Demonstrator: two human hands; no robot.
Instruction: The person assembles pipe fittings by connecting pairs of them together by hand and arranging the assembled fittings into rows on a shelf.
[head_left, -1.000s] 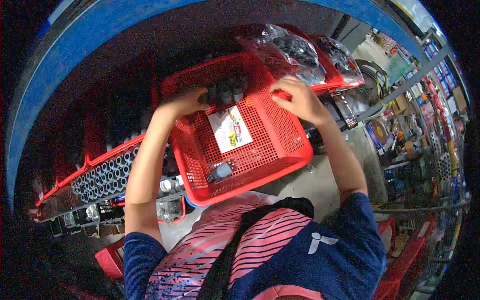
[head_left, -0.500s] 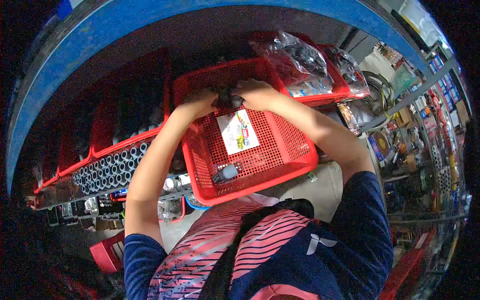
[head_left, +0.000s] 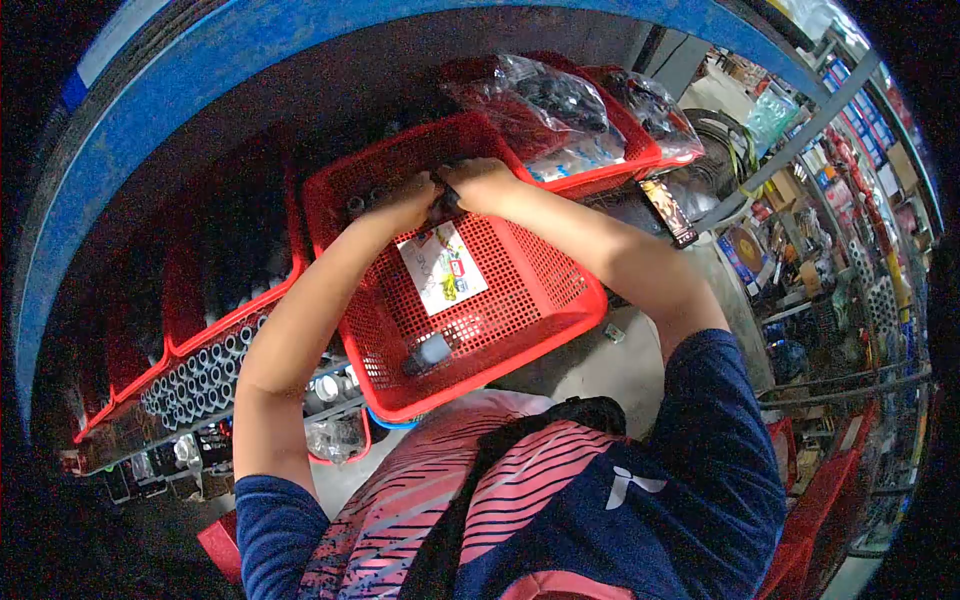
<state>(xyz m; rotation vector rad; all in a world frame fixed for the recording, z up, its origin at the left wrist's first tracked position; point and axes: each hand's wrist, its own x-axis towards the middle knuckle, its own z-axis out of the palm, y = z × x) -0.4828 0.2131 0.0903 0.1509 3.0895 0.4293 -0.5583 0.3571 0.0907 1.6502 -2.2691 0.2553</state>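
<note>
A red perforated plastic basket (head_left: 568,290) is in front of me, tilted toward my body. Both hands reach into its far part. The fingers of my left hand (head_left: 412,202) are curled at a small dark piece (head_left: 447,205). Close beside it, my right hand (head_left: 480,186) has its fingers bent over dark pieces too; their exact shape is hidden. Grey ring-ended fittings (head_left: 356,206) lie behind my left wrist. On the basket floor is a white printed card (head_left: 442,268), and a single grey-and-dark piece (head_left: 430,353) lies at the near end.
Red bins (head_left: 230,300) line the shelf at left, above stacked grey pipe ends (head_left: 205,375). Clear plastic bags (head_left: 555,95) fill bins at the back right. A blue shelf beam (head_left: 400,25) arches overhead. Crowded goods racks stand at far right.
The basket and both hands appear shifted left in view, as the camera has turned somewhat. My hands stay close together, and grey fittings now show behind my left wrist.
</note>
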